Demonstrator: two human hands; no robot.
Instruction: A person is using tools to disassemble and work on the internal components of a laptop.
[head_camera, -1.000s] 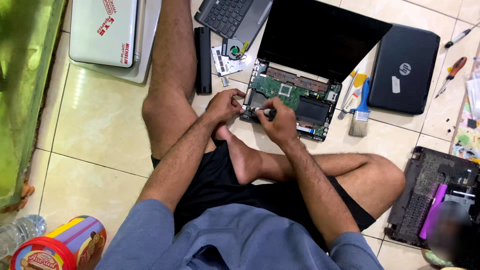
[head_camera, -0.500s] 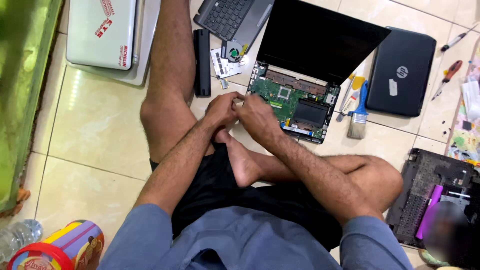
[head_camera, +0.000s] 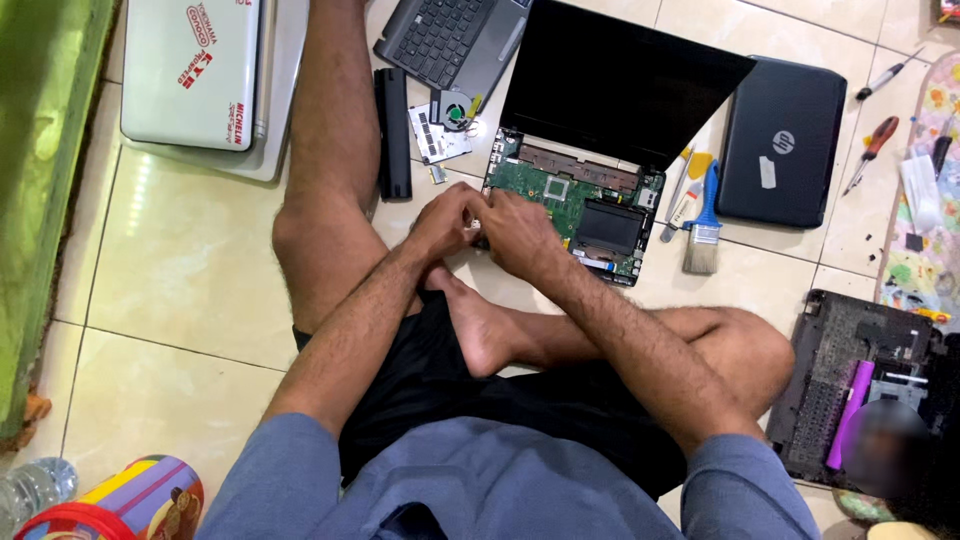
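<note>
where both hands press together over the opened laptop, their grip stays hidden.

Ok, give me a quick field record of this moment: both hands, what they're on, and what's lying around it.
left hand: at the near left corner of the opened laptop, against the right hand
right hand: on the same corner; whatever it grips is hidden
opened laptop with exposed green circuit board: on the tiled floor, black screen tilted back
long black battery bar: left of it
blue-handled paintbrush: right of it
closed black laptop: further right
red-handled screwdriver: beyond that
</note>
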